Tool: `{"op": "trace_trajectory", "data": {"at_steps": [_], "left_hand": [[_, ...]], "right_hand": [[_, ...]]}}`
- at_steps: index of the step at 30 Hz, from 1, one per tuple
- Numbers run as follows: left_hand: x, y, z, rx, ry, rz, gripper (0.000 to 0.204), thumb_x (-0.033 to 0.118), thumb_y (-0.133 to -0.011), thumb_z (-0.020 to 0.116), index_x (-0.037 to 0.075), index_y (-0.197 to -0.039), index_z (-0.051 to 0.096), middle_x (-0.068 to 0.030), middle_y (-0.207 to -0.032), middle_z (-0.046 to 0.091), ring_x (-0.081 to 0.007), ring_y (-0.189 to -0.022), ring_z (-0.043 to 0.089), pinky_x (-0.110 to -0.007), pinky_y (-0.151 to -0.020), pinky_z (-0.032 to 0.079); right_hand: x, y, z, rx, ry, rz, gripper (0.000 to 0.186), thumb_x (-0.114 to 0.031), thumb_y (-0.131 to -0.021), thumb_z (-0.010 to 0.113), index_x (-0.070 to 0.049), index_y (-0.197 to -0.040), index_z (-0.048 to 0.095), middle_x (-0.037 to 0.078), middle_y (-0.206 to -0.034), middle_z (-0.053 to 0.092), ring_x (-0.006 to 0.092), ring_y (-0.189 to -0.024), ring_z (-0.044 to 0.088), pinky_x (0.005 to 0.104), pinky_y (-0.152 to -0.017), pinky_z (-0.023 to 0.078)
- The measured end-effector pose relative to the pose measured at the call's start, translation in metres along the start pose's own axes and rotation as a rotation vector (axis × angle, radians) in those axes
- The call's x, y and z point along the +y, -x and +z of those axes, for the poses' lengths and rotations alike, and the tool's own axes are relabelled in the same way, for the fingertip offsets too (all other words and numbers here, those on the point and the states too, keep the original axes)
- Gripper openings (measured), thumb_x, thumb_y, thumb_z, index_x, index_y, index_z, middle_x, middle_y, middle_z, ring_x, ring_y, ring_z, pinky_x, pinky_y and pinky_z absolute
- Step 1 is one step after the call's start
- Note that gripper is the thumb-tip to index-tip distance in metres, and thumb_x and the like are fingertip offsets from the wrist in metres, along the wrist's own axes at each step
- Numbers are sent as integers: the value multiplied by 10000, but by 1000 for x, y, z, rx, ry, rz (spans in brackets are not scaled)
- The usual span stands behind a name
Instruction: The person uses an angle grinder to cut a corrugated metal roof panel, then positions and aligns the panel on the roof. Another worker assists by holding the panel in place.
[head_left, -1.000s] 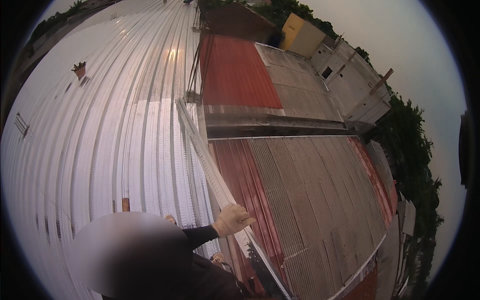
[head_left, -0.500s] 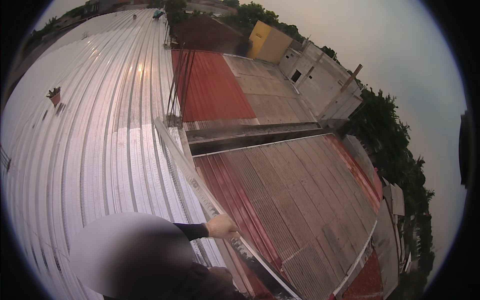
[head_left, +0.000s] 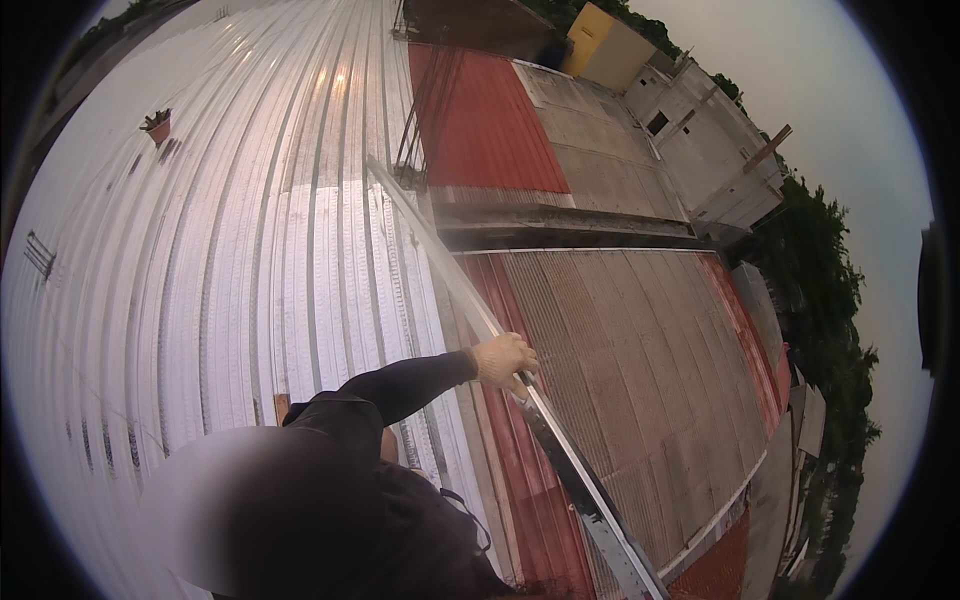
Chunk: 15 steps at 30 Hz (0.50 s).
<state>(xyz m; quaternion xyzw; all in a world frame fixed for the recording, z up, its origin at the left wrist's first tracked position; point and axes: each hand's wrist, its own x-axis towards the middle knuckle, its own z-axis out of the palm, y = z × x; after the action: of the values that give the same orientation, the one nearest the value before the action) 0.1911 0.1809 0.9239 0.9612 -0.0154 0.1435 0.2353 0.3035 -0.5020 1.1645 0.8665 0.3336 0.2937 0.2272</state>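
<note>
Along the edge of the pale ribbed metal roof [head_left: 230, 250], a long, light metal strip [head_left: 450, 280] runs diagonally from the upper middle to the lower right. My left hand [head_left: 505, 365], in a pale knit glove with a dark sleeve, is closed round this strip below its middle. The strip's lower part has a dark face. My dark clothing [head_left: 420, 530] fills the lower middle, partly behind a blurred oval. My right hand is not in view.
A potted plant [head_left: 157, 130] sits on the metal roof, with bare rebar [head_left: 410, 130] at its right edge. A dark gap [head_left: 560, 230] separates two lower neighbouring roofs [head_left: 610, 350] on the right. An unfinished grey building [head_left: 700, 140] and trees [head_left: 820, 260] stand beyond.
My gloved left hand and the strip have moved up and to the right, and more of my sleeve shows. The roofs shift in the picture as my view moves.
</note>
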Motion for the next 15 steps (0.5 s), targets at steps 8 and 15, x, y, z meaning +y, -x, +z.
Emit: {"op": "trace_trajectory", "data": {"at_steps": [8, 15], "left_hand": [[12, 24, -2, 8, -167, 122, 314, 442, -908, 846, 178, -1072, 804, 14, -1050, 736, -215, -1116, 734, -453, -895, 563], [-15, 2, -139, 130, -510, 290, 141, 332, -899, 768, 221, -823, 727, 21, -838, 671, -203, -856, 727, -385, -733, 569]], "right_hand": [[-28, 62, 2, 14, 65, 147, 596, -648, -840, 884, -117, -739, 631, 148, -810, 640, 401, -719, 634, 583, -741, 520], [-15, -51, -122, 469, 249, 150, 646, -697, -1027, 707, -81, -884, 574, 183, -855, 512, 426, -890, 585, 599, -908, 475]]}}
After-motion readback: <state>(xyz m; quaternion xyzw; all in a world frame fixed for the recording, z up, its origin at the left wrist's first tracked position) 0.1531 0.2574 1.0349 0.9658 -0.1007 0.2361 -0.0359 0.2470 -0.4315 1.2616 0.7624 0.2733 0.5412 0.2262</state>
